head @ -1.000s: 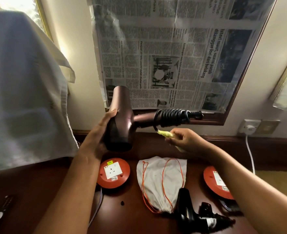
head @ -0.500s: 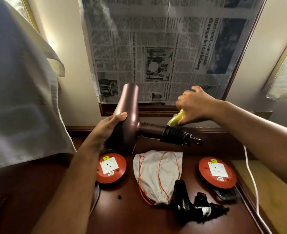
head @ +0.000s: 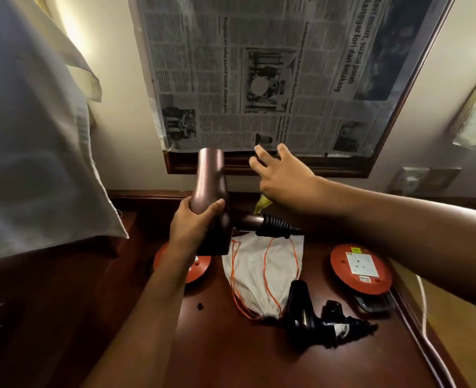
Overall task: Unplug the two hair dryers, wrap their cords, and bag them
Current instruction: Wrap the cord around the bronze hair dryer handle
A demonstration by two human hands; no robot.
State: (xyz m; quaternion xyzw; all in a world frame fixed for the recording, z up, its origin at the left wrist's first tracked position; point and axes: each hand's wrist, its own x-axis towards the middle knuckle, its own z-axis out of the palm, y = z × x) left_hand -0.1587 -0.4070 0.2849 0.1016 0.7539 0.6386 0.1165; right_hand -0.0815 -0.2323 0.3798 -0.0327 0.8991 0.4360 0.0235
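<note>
Nearest, on the dark wooden table (head: pixel 231 354): a black hair dryer (head: pixel 309 317) lying on its side, cord bundled at the handle, just right of the white drawstring bag (head: pixel 262 273) with orange cords. Flanking the bag, two red socket reels (head: pixel 361 268), the left one mostly hidden behind the forearm. Above the bag, held up off the table: a bronze hair dryer (head: pixel 210 197), barrel pointing up, handle pointing right with black cord (head: pixel 276 226) coiled round it. Left hand (head: pixel 193 222) wrapped round the barrel. Right hand (head: pixel 283 177) spread wide, fingers apart, gripping nothing, just above the handle; something yellow (head: pixel 262 204) beneath the palm. Farther back, newspaper (head: pixel 273 74) covering a framed panel on the wall.
</note>
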